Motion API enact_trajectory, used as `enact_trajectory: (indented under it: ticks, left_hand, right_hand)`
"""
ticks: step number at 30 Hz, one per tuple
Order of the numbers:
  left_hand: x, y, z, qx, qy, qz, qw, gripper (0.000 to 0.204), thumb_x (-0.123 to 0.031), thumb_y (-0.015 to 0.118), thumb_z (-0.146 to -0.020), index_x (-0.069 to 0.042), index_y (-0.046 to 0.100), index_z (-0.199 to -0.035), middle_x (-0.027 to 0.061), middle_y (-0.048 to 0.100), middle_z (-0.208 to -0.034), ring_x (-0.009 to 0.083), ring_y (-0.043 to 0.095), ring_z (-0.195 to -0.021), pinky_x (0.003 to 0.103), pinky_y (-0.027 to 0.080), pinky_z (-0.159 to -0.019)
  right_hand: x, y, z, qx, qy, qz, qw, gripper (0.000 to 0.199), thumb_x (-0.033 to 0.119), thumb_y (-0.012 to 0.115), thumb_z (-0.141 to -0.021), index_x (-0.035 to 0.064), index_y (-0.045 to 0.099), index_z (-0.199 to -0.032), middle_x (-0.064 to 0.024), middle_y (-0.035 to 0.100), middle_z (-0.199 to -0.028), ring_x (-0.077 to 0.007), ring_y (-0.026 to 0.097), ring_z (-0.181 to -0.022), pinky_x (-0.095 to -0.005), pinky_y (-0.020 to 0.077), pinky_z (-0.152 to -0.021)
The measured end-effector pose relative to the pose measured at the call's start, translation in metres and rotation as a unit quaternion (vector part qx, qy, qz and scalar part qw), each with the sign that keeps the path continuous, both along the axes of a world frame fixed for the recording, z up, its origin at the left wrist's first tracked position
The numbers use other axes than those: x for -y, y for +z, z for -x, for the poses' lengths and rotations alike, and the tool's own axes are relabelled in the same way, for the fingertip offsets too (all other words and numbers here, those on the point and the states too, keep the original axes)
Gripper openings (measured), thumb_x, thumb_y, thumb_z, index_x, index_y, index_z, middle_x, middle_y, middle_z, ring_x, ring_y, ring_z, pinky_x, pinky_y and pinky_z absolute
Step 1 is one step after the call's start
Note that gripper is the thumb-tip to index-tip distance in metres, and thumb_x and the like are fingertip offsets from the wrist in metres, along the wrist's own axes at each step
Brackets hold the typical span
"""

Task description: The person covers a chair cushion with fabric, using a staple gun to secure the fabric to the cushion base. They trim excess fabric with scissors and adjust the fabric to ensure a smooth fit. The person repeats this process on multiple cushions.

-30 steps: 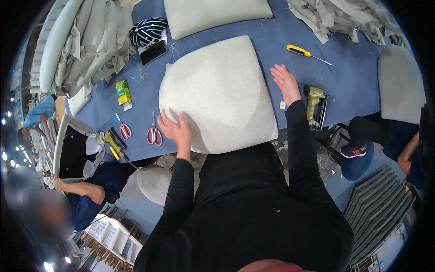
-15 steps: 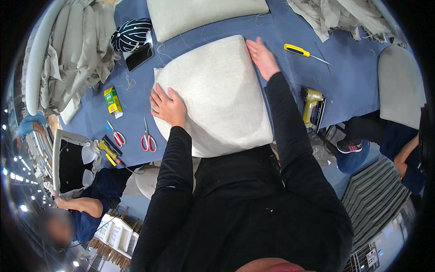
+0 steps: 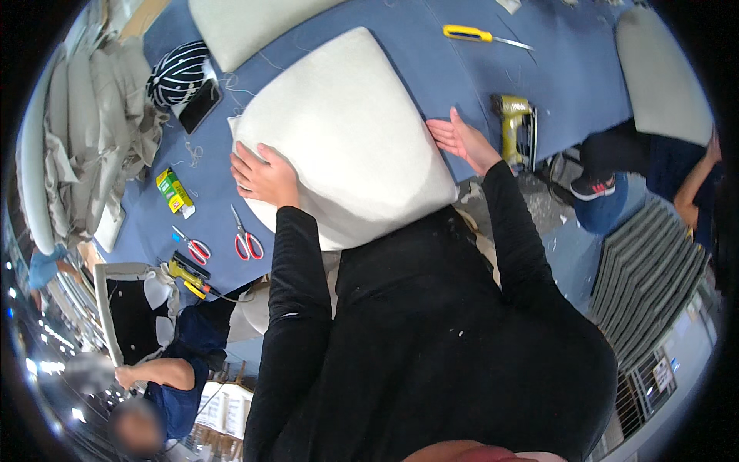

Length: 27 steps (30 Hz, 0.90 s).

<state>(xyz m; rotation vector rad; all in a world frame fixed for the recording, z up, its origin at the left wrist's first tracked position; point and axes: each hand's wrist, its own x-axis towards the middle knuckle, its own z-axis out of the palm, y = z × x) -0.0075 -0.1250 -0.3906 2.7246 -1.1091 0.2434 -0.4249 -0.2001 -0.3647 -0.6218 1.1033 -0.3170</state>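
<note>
A cream fabric-covered seat cushion (image 3: 346,138) lies on the blue table in front of me, its near edge at my waist. My left hand (image 3: 265,175) rests flat on the cushion's left side, fingers spread. At the right edge my right hand (image 3: 464,142) is stretched out, fingertips at the cushion's side and thumb raised. Neither hand is closed round anything. Loose threads (image 3: 235,85) trail by the cushion's far left edge.
Left on the table (image 3: 154,223) lie red-handled scissors (image 3: 248,245), smaller snips (image 3: 198,250), a yellow-green box (image 3: 175,192), a phone (image 3: 200,106) and a striped cap (image 3: 178,73). Right are a screwdriver (image 3: 468,33) and staple gun (image 3: 514,131). Co-workers sit at both sides.
My right hand has slid along the cushion's right side toward me. My left hand stays on the left side. The whole view has turned and shifted.
</note>
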Motion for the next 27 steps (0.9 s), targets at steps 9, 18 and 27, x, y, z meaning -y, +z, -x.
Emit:
enact_trajectory:
  ticks: [9,18,27]
  left_hand:
    - [-0.01,0.008,-0.012,-0.085,-0.018,0.015,0.996,0.065,-0.053,0.059,-0.107,-0.016,0.053,-0.161,0.0154,0.05,-0.167,0.0349,0.045,-0.154,0.064,0.031,-0.123]
    - [-0.087,-0.003,-0.095,-0.578,0.192,0.209,0.765,0.077,-0.051,0.073,-0.103,0.001,0.053,-0.156,0.0186,0.06,-0.153,0.0332,0.057,-0.141,0.045,0.043,-0.119]
    - [-0.081,-0.016,-0.088,-0.556,0.187,0.284,0.758,0.072,-0.049,0.074,-0.103,0.006,0.06,-0.147,0.0165,0.068,-0.141,0.0287,0.065,-0.128,0.041,0.05,-0.112]
  right_hand:
    - [-0.084,0.009,0.034,-0.076,0.015,0.001,0.997,0.097,0.077,0.024,-0.112,-0.0008,0.043,-0.167,-0.0229,0.044,-0.172,-0.0334,0.04,-0.161,-0.0471,0.0302,-0.133]
    - [-0.11,0.017,0.01,-0.092,-0.07,0.043,0.992,0.088,0.068,0.037,-0.115,-0.0057,0.048,-0.162,-0.0189,0.049,-0.169,-0.0277,0.048,-0.156,-0.0379,0.0319,-0.13]
    - [-0.093,0.007,-0.013,-0.17,-0.016,0.098,0.98,0.091,0.069,0.052,-0.109,-0.0046,0.05,-0.162,-0.0218,0.058,-0.161,-0.0284,0.053,-0.15,-0.0375,0.0393,-0.124]
